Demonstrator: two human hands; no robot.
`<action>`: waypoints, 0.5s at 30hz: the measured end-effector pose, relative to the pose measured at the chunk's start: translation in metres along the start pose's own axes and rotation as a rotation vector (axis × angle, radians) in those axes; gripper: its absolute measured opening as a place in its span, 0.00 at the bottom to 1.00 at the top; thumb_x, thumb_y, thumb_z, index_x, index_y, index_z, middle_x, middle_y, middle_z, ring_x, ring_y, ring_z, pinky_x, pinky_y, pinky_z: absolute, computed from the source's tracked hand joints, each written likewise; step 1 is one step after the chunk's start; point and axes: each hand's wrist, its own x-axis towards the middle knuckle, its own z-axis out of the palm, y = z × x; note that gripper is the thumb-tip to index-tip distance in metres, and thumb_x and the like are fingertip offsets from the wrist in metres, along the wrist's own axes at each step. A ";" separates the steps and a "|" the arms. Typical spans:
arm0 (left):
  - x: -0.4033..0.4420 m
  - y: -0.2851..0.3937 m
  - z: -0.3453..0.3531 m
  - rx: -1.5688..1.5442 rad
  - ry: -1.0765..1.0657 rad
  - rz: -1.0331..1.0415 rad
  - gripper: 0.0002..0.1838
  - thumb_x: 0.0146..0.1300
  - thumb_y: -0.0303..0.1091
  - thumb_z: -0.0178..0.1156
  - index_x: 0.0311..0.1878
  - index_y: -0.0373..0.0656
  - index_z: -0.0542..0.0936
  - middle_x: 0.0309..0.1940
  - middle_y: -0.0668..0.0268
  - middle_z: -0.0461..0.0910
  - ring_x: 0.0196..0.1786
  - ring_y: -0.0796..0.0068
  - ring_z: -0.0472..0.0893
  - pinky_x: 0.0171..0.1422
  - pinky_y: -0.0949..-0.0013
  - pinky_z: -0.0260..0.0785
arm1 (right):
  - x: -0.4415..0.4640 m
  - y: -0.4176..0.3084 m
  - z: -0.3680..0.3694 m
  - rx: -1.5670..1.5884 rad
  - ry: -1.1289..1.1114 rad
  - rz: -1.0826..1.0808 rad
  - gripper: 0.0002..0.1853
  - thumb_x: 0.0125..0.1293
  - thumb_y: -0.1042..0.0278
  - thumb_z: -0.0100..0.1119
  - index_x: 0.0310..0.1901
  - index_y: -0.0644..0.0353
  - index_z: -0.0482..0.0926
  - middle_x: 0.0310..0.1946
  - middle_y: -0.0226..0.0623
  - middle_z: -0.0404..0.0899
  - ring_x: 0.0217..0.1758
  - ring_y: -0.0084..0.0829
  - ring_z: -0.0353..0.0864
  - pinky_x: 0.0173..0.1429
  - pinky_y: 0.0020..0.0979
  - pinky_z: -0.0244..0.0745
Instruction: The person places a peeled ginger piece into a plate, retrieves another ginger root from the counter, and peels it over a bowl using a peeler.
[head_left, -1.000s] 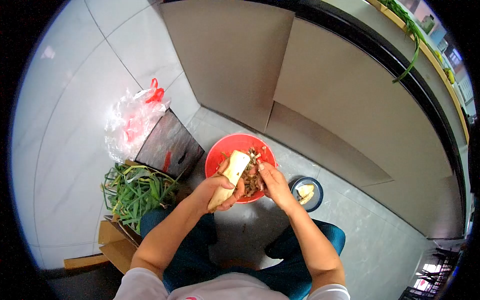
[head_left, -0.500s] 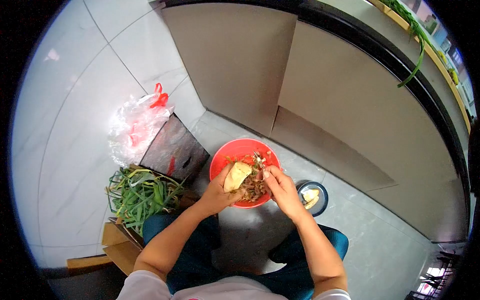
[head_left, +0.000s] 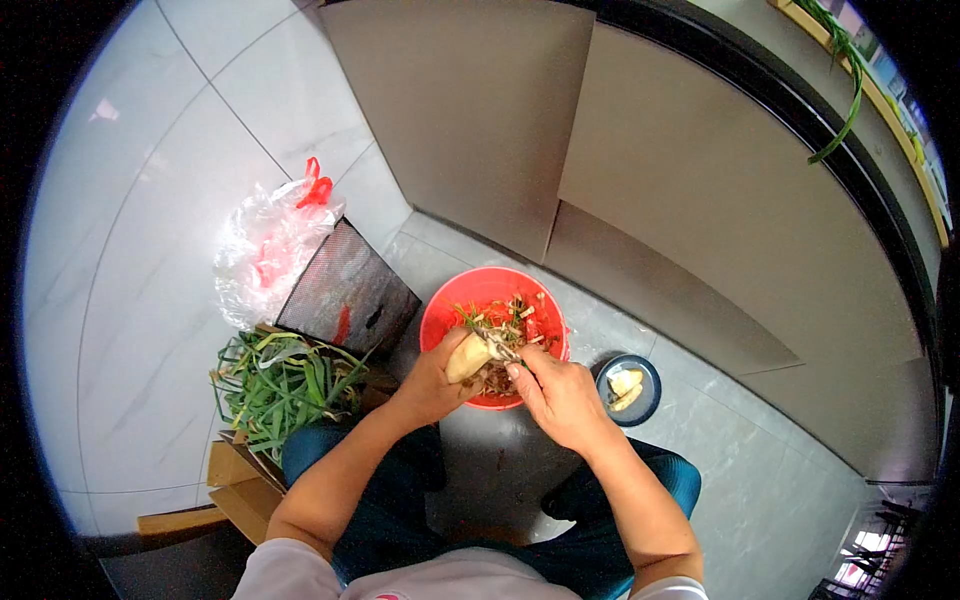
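Note:
My left hand [head_left: 428,385] is wrapped round a pale yellow, mostly peeled root vegetable [head_left: 467,358], whose exact kind I cannot make out. My right hand [head_left: 560,400] grips a slim metal peeler [head_left: 503,347], with its working end against the vegetable's right end. Both hands are over the near part of a red plastic basin [head_left: 440,312]. Inside it lie brown peelings [head_left: 500,382] and green and whitish scraps. To the right of my right hand, a dark blue dish [head_left: 652,385] holds pale yellow peeled pieces [head_left: 626,388].
Left of the basin stands a dark mesh bin [head_left: 350,290] with a clear plastic bag [head_left: 265,255] behind it. Green leafy stalks [head_left: 285,390] lie over a cardboard box [head_left: 240,490]. Grey cabinet fronts [head_left: 700,200] rise beyond the basin. Green stems [head_left: 850,115] hang over the counter.
My right hand has brought the peeler down and left, from above the basin onto the vegetable. The vegetable has turned slightly in my left hand. The whole view has shifted a little.

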 end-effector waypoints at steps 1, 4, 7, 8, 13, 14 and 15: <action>0.000 0.002 0.000 0.035 -0.005 -0.001 0.28 0.59 0.27 0.67 0.63 0.43 0.70 0.48 0.63 0.81 0.50 0.74 0.80 0.56 0.68 0.74 | 0.001 0.001 -0.002 -0.040 -0.005 -0.002 0.12 0.73 0.59 0.50 0.41 0.61 0.71 0.34 0.53 0.80 0.39 0.57 0.80 0.39 0.52 0.75; -0.002 -0.001 0.003 0.072 -0.003 0.015 0.29 0.58 0.26 0.68 0.63 0.43 0.70 0.49 0.61 0.81 0.51 0.73 0.81 0.56 0.67 0.74 | 0.001 0.002 -0.005 -0.024 -0.004 0.026 0.12 0.73 0.59 0.50 0.41 0.61 0.71 0.33 0.53 0.79 0.38 0.58 0.80 0.39 0.52 0.75; -0.003 -0.003 0.002 0.100 0.020 0.056 0.29 0.58 0.26 0.68 0.62 0.43 0.70 0.49 0.60 0.82 0.51 0.71 0.82 0.56 0.67 0.75 | 0.001 0.003 -0.001 0.132 0.008 0.057 0.13 0.74 0.58 0.50 0.40 0.60 0.71 0.31 0.53 0.79 0.37 0.58 0.80 0.38 0.52 0.74; -0.003 -0.004 0.002 0.121 0.031 0.079 0.28 0.58 0.26 0.68 0.62 0.43 0.70 0.49 0.60 0.82 0.50 0.70 0.82 0.56 0.66 0.75 | 0.001 0.004 0.001 0.230 0.015 0.063 0.13 0.74 0.58 0.50 0.40 0.60 0.71 0.30 0.53 0.79 0.36 0.58 0.80 0.38 0.52 0.73; -0.002 -0.007 -0.002 0.147 -0.008 0.005 0.30 0.57 0.28 0.68 0.63 0.43 0.70 0.47 0.55 0.83 0.50 0.60 0.84 0.54 0.63 0.76 | -0.002 -0.002 -0.002 0.172 -0.071 -0.007 0.13 0.74 0.58 0.50 0.39 0.60 0.71 0.30 0.53 0.78 0.36 0.59 0.79 0.38 0.51 0.73; -0.002 -0.007 -0.002 0.161 -0.007 0.004 0.31 0.57 0.30 0.68 0.64 0.43 0.69 0.46 0.50 0.82 0.51 0.52 0.84 0.52 0.60 0.76 | -0.002 -0.002 -0.002 0.121 -0.071 -0.011 0.13 0.74 0.58 0.49 0.39 0.60 0.71 0.30 0.53 0.79 0.37 0.59 0.79 0.38 0.51 0.73; -0.002 -0.007 -0.002 0.161 -0.008 0.003 0.31 0.57 0.30 0.68 0.64 0.43 0.69 0.46 0.50 0.82 0.51 0.52 0.84 0.52 0.60 0.76 | -0.002 -0.002 -0.001 0.122 -0.071 -0.010 0.13 0.74 0.58 0.49 0.39 0.60 0.71 0.30 0.53 0.79 0.37 0.59 0.79 0.38 0.51 0.73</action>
